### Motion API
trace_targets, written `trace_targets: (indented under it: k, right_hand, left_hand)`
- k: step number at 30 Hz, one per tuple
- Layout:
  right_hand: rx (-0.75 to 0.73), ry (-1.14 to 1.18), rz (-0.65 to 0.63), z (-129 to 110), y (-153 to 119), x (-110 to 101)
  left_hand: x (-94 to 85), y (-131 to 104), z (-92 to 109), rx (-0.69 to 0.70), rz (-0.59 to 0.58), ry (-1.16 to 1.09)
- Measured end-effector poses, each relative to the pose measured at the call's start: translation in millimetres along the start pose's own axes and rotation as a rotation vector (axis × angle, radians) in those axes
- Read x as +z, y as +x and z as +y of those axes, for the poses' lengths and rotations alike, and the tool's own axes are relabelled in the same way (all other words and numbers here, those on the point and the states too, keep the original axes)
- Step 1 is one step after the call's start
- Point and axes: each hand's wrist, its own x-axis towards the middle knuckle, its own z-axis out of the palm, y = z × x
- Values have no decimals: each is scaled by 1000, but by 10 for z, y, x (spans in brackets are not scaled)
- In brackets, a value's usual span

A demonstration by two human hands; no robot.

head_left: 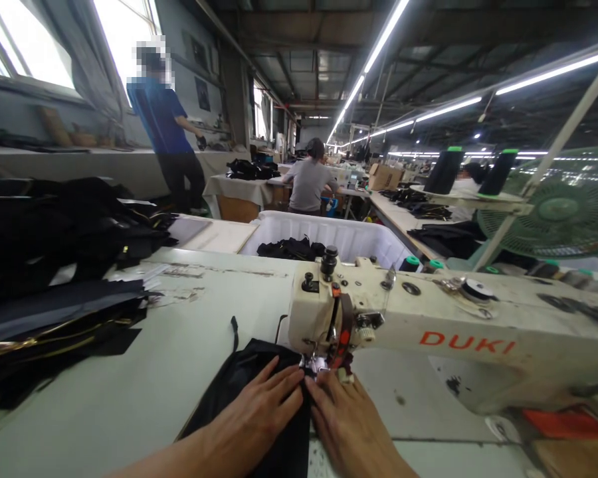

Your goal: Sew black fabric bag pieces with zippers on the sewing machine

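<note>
A piece of black fabric lies on the sewing machine's bed, its upper edge near the presser foot. My left hand rests flat on this fabric with its fingers stretched toward the needle area. On the other side, my right hand lies by the fabric's right edge, its fingertips close to the presser foot and its fingers extended. The two hands' fingertips nearly meet. The white sewing machine bears orange lettering. A narrow black strip sticks out beyond the fabric.
Piles of black fabric pieces cover the table's left side. Behind the machine stands a white bin with black pieces inside. Thread cones and a green fan are at right. One person stands; another sits ahead.
</note>
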Motion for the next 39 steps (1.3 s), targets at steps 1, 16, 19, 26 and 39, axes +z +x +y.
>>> trace_targets:
  k: [1, 16, 19, 26, 39]
  right_hand:
    - [4, -19, 8, 3, 7, 8]
    - [-45, -166, 191, -8, 68, 110]
    - [-36, -155, 169, -4, 43, 146]
    - [-48, -177, 42, 63, -62, 178]
    - [-31, -177, 67, 121, -124, 296]
  left_hand:
    - [9, 9, 2, -11, 6, 0]
    - [100, 57, 38, -82, 63, 33]
    - [127, 52, 65, -95, 110, 33]
    - [199, 68, 70, -89, 147, 39]
    - [48, 115, 34, -11, 128, 98]
